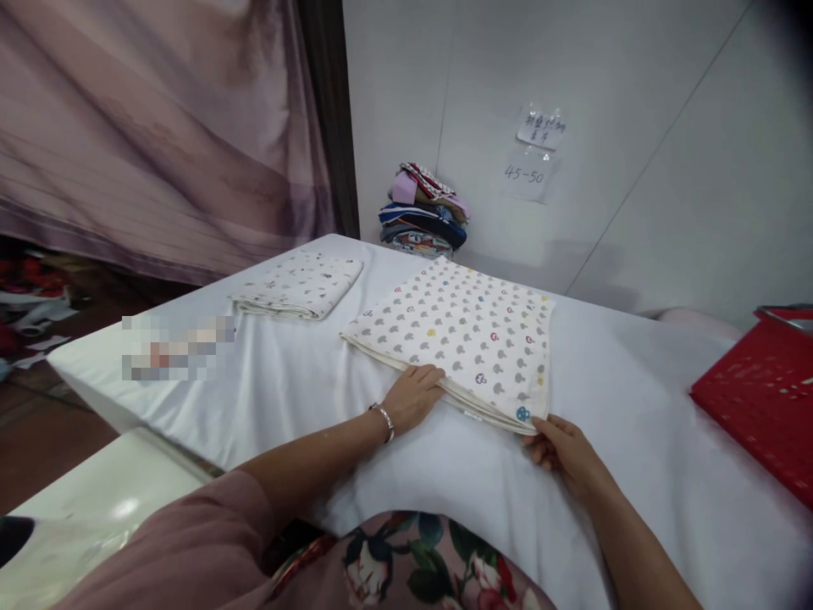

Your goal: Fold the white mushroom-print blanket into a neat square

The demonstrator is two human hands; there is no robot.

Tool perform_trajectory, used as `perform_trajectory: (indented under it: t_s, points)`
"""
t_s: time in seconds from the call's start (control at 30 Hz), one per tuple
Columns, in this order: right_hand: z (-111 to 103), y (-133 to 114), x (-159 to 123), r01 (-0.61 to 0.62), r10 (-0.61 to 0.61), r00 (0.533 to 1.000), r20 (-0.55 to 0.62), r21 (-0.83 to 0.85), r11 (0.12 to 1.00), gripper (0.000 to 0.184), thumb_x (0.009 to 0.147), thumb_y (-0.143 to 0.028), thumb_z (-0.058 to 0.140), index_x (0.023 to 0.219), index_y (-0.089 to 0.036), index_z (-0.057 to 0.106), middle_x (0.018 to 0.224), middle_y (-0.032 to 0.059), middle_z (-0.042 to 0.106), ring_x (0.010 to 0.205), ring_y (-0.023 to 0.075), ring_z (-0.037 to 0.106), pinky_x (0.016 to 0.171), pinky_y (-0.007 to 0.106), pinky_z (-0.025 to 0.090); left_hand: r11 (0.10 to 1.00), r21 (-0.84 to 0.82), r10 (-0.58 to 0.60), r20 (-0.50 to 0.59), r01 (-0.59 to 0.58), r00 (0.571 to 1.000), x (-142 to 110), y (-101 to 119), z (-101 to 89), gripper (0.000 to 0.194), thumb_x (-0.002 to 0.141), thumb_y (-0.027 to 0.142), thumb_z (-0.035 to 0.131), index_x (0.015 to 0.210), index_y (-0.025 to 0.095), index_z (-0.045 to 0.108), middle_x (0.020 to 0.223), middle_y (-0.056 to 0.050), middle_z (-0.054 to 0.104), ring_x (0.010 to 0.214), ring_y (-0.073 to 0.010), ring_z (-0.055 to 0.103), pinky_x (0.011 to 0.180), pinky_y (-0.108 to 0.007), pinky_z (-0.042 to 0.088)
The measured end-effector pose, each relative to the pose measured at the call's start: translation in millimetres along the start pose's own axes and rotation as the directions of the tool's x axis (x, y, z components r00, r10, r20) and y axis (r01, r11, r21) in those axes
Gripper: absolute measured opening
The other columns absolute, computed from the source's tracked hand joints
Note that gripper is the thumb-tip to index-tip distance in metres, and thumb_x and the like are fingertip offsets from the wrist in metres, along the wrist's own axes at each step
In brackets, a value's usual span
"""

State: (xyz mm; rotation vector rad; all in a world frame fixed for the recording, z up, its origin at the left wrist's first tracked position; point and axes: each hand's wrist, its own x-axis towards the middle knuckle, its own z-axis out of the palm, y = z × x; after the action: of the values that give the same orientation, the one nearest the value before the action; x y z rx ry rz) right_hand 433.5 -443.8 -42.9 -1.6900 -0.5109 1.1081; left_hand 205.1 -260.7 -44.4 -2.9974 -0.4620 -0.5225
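Note:
A white cloth [454,339] printed with grey and coloured mushrooms lies folded in layers on the white-covered table [285,373]. My left hand [412,398], with a bracelet at the wrist, is closed over the middle of its near edge; the thumb is hidden. At the near right corner, my right hand [559,449] pinches the layers, its thumb on top and the other fingers curled below. A second folded cloth [301,284], white with small dark prints, rests apart to the left.
At the far edge, by the wall, is a stack of folded fabrics [424,212]. A red perforated basket [762,381] stands at the right. Paper notes [526,174] hang on the wall, and a pinkish curtain [165,127] fills the far left. A pixelated patch covers something on the left.

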Motion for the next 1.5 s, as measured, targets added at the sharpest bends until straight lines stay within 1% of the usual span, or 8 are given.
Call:
perform_trajectory:
  t_s: [0.3, 0.43, 0.6, 0.73, 0.8, 1.07, 1.33, 1.5]
  points:
    - [2, -1, -1, 0.024, -0.027, 0.999, -0.017, -0.165, 0.986, 0.028, 0.074, -0.044, 0.058, 0.077, -0.016, 0.054, 0.068, 0.004, 0.063, 0.042, 0.0092, 0.051, 0.034, 0.02, 0.034, 0.997, -0.021, 0.072, 0.031, -0.072, 0.997, 2, -6, 7.7, 0.028, 0.088, 0.01, 0.035, 0.087, 0.018, 0.062, 0.093, -0.005, 0.061, 0.085, -0.0151, 0.053, 0.093, -0.037, 0.03]
    - [5, -3, -4, 0.071, -0.142, 0.981, -0.134, -0.436, 0.897, 0.047, 0.075, -0.044, 0.056, 0.114, -0.02, 0.046, 0.062, -0.0006, 0.06, 0.041, 0.0137, 0.051, 0.036, 0.024, 0.036, 0.997, -0.029, 0.075, 0.04, -0.073, 0.996, 4, -6, 7.7, 0.026, 0.087, 0.01, 0.036, 0.085, 0.017, 0.062, 0.091, -0.005, 0.062, 0.086, -0.016, 0.052, 0.092, -0.036, 0.031]
    - [6, -4, -8, 0.128, -0.506, 0.848, -0.16, -0.864, 0.487, 0.064, 0.077, -0.046, 0.053, 0.135, -0.026, 0.032, 0.089, 0.0068, 0.063, 0.081, 0.0251, 0.059, 0.058, 0.033, 0.045, 0.998, -0.027, 0.065, 0.044, -0.064, 0.997, 3, -7, 9.7, 0.026, 0.087, 0.01, 0.036, 0.086, 0.016, 0.061, 0.095, -0.005, 0.061, 0.088, -0.0171, 0.051, 0.089, -0.034, 0.032]
    - [10, 2, -5, 0.388, -0.754, 0.628, 0.19, -0.917, 0.092, 0.035, 0.082, -0.025, 0.044, 0.115, -0.021, 0.054, 0.12, 0.0118, 0.052, 0.113, 0.0282, 0.044, 0.086, 0.043, 0.04, 0.997, -0.053, 0.066, 0.025, -0.064, 0.998, 2, -8, 11.2, 0.024, 0.086, 0.009, 0.037, 0.088, 0.016, 0.06, 0.095, -0.005, 0.061, 0.089, -0.0172, 0.05, 0.087, -0.033, 0.033]
    - [15, 0, -4, 0.535, -0.713, 0.6, 0.363, -0.845, 0.02, 0.029, 0.082, -0.015, 0.039, 0.102, -0.02, 0.06, 0.11, 0.0096, 0.059, 0.106, 0.0239, 0.05, 0.093, 0.043, 0.035, 0.996, -0.064, 0.069, 0.02, -0.068, 0.997, 2, -8, 11.6, 0.022, 0.086, 0.009, 0.038, 0.088, 0.015, 0.06, 0.093, -0.005, 0.06, 0.088, -0.0172, 0.05, 0.086, -0.033, 0.034]
    - [59, -49, -9, 0.574, -0.371, 0.804, 0.465, -0.769, 0.28, 0.026, 0.089, -0.03, 0.036, 0.08, -0.023, 0.059, 0.074, 0.0008, 0.061, 0.067, 0.0161, 0.054, 0.059, 0.027, 0.038, 0.993, -0.086, 0.086, -0.012, -0.087, 0.996, 2, -9, 14.9, 0.02, 0.086, 0.009, 0.039, 0.085, 0.016, 0.058, 0.091, -0.005, 0.059, 0.088, -0.0168, 0.05, 0.084, -0.033, 0.034]
    - [89, -50, 17, 0.643, -0.429, 0.752, 0.501, -0.699, 0.313, 0.029, 0.086, -0.023, 0.04, 0.062, -0.02, 0.056, 0.066, -0.0005, 0.054, 0.067, 0.0138, 0.051, 0.063, 0.025, 0.036, 0.971, -0.23, 0.063, -0.022, -0.066, 0.998, 1, -11, 10.8, 0.016, 0.082, 0.01, 0.044, 0.088, 0.017, 0.056, 0.095, -0.005, 0.06, 0.092, -0.0167, 0.051, 0.084, -0.032, 0.035]
    - [91, -41, 18, 0.639, -0.462, 0.755, 0.465, -0.679, 0.36, 0.024, 0.083, -0.019, 0.044, 0.064, -0.021, 0.058, 0.068, -0.0011, 0.054, 0.066, 0.013, 0.052, 0.062, 0.025, 0.037, 0.912, -0.399, -0.109, -0.009, 0.097, 0.994, 1, -13, 11.9, 0.014, 0.081, 0.019, 0.049, 0.094, 0.017, 0.053, 0.087, -0.003, 0.062, 0.084, -0.0163, 0.055, 0.079, -0.031, 0.039]
